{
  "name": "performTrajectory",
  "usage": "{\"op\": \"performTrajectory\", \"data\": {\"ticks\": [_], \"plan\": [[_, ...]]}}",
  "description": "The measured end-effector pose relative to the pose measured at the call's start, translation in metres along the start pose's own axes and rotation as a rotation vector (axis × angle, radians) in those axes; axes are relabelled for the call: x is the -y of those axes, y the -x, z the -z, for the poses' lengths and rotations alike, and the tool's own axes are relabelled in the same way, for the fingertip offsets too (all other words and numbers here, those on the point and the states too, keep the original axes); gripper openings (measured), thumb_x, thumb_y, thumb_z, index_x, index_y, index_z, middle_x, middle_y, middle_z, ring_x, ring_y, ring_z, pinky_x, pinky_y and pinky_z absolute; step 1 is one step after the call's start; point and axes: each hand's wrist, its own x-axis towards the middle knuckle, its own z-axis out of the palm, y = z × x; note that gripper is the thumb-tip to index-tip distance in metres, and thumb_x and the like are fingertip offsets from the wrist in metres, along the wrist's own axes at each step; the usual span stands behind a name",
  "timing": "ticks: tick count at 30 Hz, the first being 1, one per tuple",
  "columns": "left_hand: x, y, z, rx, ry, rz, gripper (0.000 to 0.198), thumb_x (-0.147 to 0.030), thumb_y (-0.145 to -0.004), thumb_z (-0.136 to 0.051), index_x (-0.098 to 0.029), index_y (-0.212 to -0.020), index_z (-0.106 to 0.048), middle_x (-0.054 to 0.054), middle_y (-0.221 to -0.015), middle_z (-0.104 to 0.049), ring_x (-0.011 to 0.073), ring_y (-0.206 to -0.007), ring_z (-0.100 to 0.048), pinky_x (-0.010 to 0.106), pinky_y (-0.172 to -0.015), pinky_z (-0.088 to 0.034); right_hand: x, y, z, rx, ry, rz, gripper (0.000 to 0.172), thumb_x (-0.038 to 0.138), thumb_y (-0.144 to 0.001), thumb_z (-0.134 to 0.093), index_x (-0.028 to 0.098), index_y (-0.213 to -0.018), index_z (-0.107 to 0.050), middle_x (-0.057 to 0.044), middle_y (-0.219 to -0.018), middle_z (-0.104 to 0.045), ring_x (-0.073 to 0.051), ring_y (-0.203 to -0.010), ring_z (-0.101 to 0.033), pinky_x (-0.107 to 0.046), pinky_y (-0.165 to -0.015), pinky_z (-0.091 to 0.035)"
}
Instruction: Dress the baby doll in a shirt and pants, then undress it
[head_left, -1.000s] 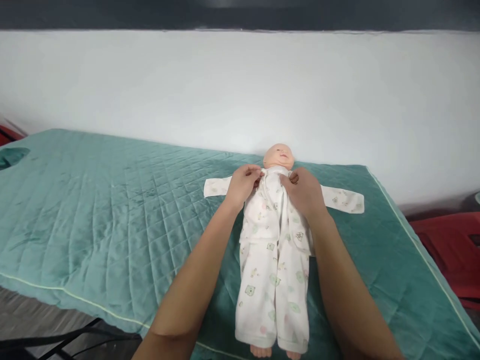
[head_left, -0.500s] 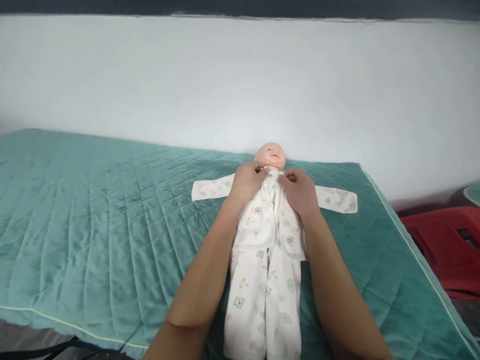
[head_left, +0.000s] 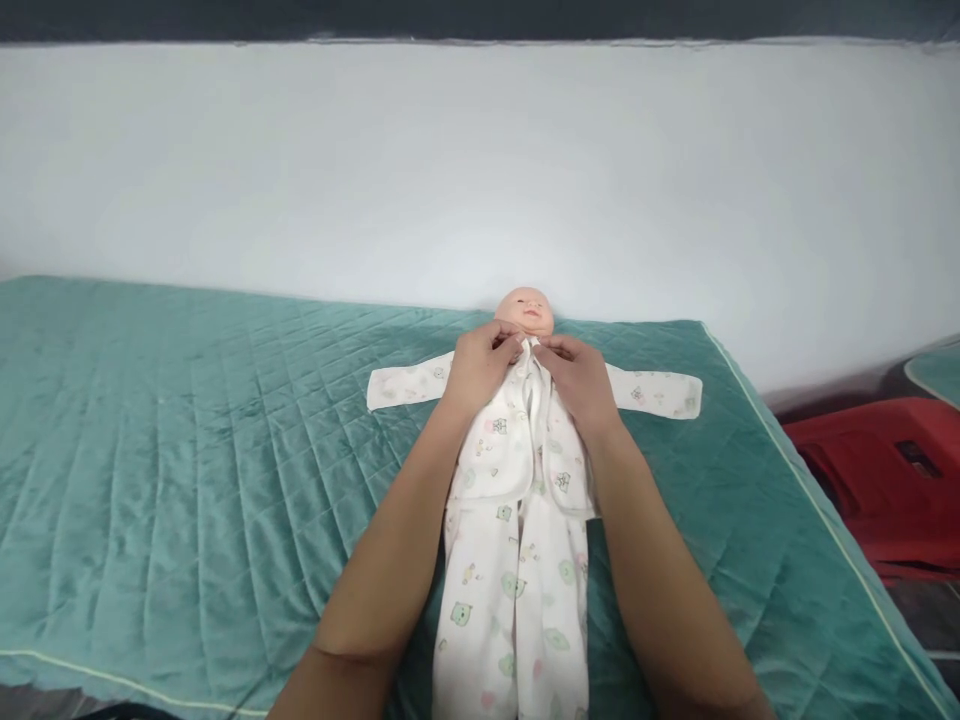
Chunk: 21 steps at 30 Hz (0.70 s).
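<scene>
Doll: lies on its back near the far edge of a green quilted cover, head toward the white wall, legs toward the person. Only the head shows bare; the rest is clothed.

Clothing: a white jacket with small printed animals, and matching trousers that run off the bottom of the view. The sleeve on the left and the sleeve on the right both lie flat, spread straight out to the sides on the cover. The jacket front hangs open below the chest, its two edges parting over the waist.

Left hand: palm down on the doll's upper chest, fingers curled, fingertips pinching the jacket's front edge at the collar, just under the chin.

Right hand: mirrors it on the other side, fingers curled and pinching the opposite front edge at the collar. The fingertips of the two hands are almost touching at the neckline. Both forearms run alongside the doll's body, one on each side.

Surroundings: a red plastic stool stands on the floor off the right side of the cover, well apart from the doll.
</scene>
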Motion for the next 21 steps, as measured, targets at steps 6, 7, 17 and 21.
{"op": "performTrajectory", "data": {"ticks": [6, 7, 17, 21], "plan": [[-0.001, 0.0, -0.001, 0.018, -0.017, 0.01, 0.014, -0.025, -0.085, -0.058, -0.018, -0.086, -0.07, 0.003, -0.089, -0.074, 0.0152, -0.081, -0.065, 0.028, -0.079, -0.049, -0.011, -0.005, 0.003, 0.038, -0.037, 0.076, 0.021, 0.036, -0.083, -0.063, 0.023, -0.093, -0.077, -0.001, -0.104, -0.076, -0.021, -0.102, -0.067, -0.037, -0.096, -0.049], [0.0, 0.0, 0.0, 0.02, -0.009, 0.013, 0.013, -0.024, -0.085, -0.058, -0.018, -0.086, -0.07, 0.003, -0.09, -0.075, 0.0154, -0.082, -0.065, 0.028, -0.08, -0.049, -0.013, -0.006, 0.002, 0.034, -0.031, 0.093, 0.022, 0.036, -0.084, -0.062, 0.024, -0.094, -0.077, -0.001, -0.106, -0.076, -0.021, -0.104, -0.067, -0.037, -0.098, -0.049], [0.009, -0.003, -0.001, 0.076, 0.038, -0.028, 0.011, -0.022, -0.088, -0.058, -0.018, -0.091, -0.068, 0.003, -0.09, -0.073, 0.0148, -0.084, -0.065, 0.027, -0.081, -0.049, -0.011, -0.009, 0.0, 0.029, 0.198, 0.216, 0.022, 0.033, -0.081, -0.062, 0.023, -0.095, -0.075, -0.004, -0.107, -0.069, -0.016, -0.084, -0.059, -0.033, -0.084, -0.049], [0.007, -0.002, 0.001, 0.102, -0.008, -0.071, 0.019, -0.019, -0.09, -0.054, -0.02, -0.105, -0.066, 0.002, -0.092, -0.072, 0.0152, -0.088, -0.066, 0.027, -0.083, -0.048, -0.016, -0.011, 0.001, 0.041, 0.237, 0.217, 0.023, 0.032, -0.079, -0.062, 0.023, -0.098, -0.072, -0.005, -0.112, -0.066, -0.019, -0.092, -0.057, -0.036, -0.089, -0.046]]}}
